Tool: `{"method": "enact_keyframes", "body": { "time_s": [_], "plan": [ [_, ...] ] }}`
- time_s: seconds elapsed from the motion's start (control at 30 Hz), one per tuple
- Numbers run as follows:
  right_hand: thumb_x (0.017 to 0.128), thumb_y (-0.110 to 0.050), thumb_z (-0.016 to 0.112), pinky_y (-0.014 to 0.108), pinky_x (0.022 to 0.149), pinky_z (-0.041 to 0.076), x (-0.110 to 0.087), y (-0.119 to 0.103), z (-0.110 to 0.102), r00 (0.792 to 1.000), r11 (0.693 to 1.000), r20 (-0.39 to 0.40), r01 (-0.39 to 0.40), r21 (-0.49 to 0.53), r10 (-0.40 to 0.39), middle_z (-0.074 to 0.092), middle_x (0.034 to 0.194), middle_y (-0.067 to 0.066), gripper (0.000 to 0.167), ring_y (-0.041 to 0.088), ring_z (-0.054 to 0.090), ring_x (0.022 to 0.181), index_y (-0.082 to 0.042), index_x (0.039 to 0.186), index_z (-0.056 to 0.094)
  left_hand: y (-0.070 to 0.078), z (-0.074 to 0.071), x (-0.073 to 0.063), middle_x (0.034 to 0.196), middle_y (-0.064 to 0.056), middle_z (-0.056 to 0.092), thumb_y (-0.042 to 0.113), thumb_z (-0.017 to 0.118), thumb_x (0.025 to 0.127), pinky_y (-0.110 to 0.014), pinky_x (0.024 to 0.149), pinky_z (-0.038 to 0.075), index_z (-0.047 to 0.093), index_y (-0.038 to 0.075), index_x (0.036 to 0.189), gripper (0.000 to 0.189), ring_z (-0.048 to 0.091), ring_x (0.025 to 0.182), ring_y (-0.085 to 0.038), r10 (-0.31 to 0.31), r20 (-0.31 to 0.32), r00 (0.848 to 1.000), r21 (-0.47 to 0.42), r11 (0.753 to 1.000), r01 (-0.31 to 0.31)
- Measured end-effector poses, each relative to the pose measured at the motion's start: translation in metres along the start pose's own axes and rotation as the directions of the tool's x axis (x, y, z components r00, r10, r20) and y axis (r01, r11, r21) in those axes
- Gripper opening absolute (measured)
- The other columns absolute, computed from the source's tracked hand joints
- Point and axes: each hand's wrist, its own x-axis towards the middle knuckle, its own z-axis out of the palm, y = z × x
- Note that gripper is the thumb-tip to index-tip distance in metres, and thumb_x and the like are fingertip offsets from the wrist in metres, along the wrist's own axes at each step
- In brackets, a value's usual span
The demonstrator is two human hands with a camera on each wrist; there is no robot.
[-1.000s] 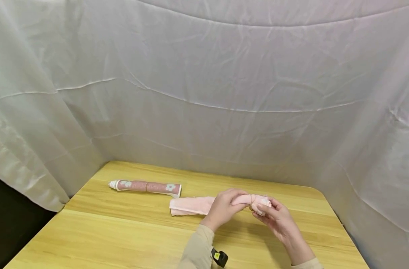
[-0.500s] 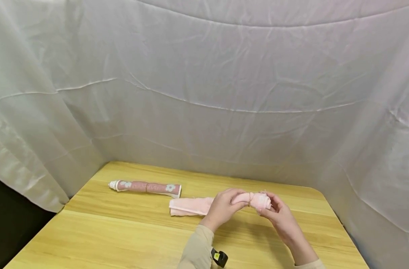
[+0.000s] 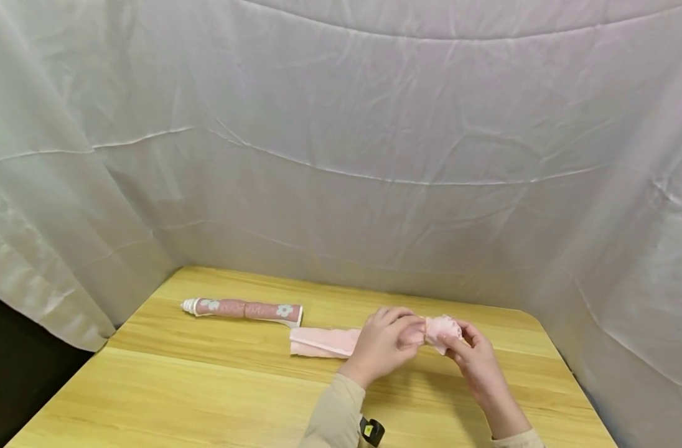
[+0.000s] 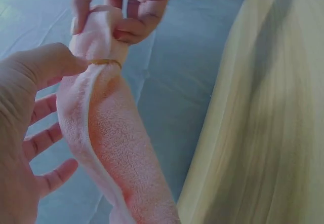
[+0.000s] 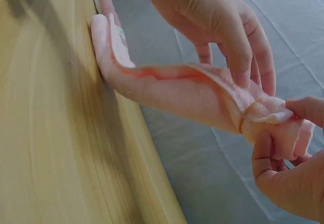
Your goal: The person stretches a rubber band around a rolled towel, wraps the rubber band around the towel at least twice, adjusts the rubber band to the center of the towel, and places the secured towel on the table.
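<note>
A rolled pink towel (image 3: 325, 342) slants up from the table, its right part lifted between both hands. Around it near the raised end runs a thin tan rubber band (image 4: 105, 61). My left hand (image 3: 381, 345) holds the roll at the band, thumb tip right at it and the lower fingers spread beside the towel in the left wrist view. At the end beyond the band, my right hand (image 3: 478, 364) pinches the towel between thumb and fingers. A loose corner of cloth lies beside the band in the right wrist view, close to the right thumb.
Farther left on the wooden table (image 3: 167, 386) lies a second rolled towel (image 3: 242, 309), dusty pink with pale flowers and a band round its middle. Grey-white curtains (image 3: 374, 236) hang behind and at both sides. A black device (image 3: 371, 430) sits by the left sleeve.
My left hand has moved right along the roll, its fingers now at the band. The towel's raised end has shifted slightly right, and my right hand has changed its hold there.
</note>
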Motion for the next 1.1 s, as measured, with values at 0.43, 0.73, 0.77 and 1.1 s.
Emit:
{"method": "enact_keyframes", "body": {
  "time_s": [0.43,0.73,0.77,1.1],
  "plan": [
    [0.094,-0.002,0.057,0.021,0.078,0.057,-0.01,-0.008,0.007,0.984,0.989,0.103,0.148,-0.028,-0.145,0.062,0.108,-0.005,0.034,0.007,0.064,0.088,0.006,0.126,0.048,0.009,0.016,-0.003,0.114,0.01,0.069,0.054,0.075,0.076,-0.029,0.087,0.051,0.064,0.025,0.119,0.053,0.064,0.104,-0.01,-0.053,-0.069,0.996,0.154,0.986,0.063],
    [0.098,-0.005,0.053,0.02,0.076,0.055,-0.013,-0.011,0.003,0.963,0.973,0.197,0.208,-0.102,-0.186,0.066,0.108,-0.011,0.04,0.005,0.062,0.092,0.016,0.13,0.044,0.012,0.012,-0.003,0.107,0.01,0.071,0.045,0.079,0.073,-0.028,0.083,0.051,0.065,0.024,0.116,0.05,0.065,0.1,-0.01,-0.12,-0.065,0.991,0.137,0.982,0.128],
    [0.097,-0.005,0.053,0.021,0.075,0.055,-0.012,-0.01,0.003,0.966,0.974,0.186,0.202,-0.103,-0.18,0.066,0.108,-0.011,0.037,0.005,0.062,0.092,0.013,0.129,0.047,0.013,0.011,-0.003,0.106,0.01,0.071,0.043,0.079,0.073,-0.028,0.082,0.051,0.065,0.024,0.116,0.049,0.066,0.099,-0.009,-0.124,-0.07,0.99,0.136,0.982,0.132],
    [0.102,-0.007,0.04,0.021,0.068,0.05,0.002,0.013,-0.006,0.985,0.987,0.1,0.131,0.09,-0.14,0.064,0.092,-0.012,0.029,0.005,0.06,0.081,-0.024,0.103,0.063,0.016,0.01,-0.001,0.098,0.01,0.073,0.03,0.078,0.074,-0.025,0.076,0.052,0.07,0.024,0.108,0.035,0.067,0.089,-0.008,-0.086,-0.155,0.984,0.083,0.992,0.1]
  ]
}}
